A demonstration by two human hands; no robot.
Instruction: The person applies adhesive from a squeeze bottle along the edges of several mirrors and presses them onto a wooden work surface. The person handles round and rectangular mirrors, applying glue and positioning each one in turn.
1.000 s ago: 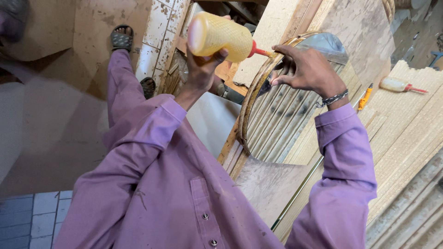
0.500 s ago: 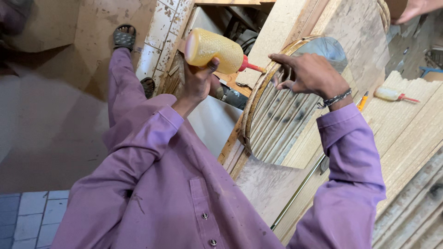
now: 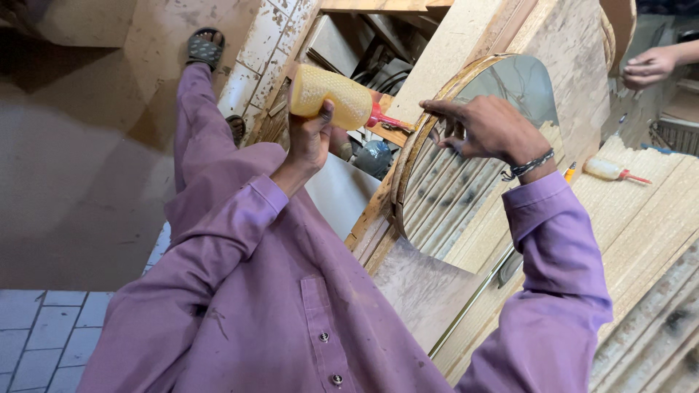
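Head view, left hand (image 3: 309,142) gripping yellow glue bottle (image 3: 331,97), right hand (image 3: 489,129) loosely open, fingertips on round mirror (image 3: 466,175)

The left hand (image 3: 309,138), its grip closed on a yellow glue bottle (image 3: 331,97), and the right hand (image 3: 484,127), fingers spread on the wooden rim (image 3: 408,156) of a round mirror (image 3: 466,182), leave only a narrow gap between them, and the bottle's red nozzle (image 3: 386,120) reaches into it. Below the bottle, a dark recess packed with clutter (image 3: 371,73) blocks any way further in. To the right of the mirror, the pale tabletop (image 3: 641,211) has open room, broken by a second glue bottle (image 3: 611,171) lying flat and a small orange tool (image 3: 569,172). Another person's hand (image 3: 648,67) occupies the upper right corner. At left, the floor (image 3: 80,182) lies open beside the purple trouser leg (image 3: 196,124).
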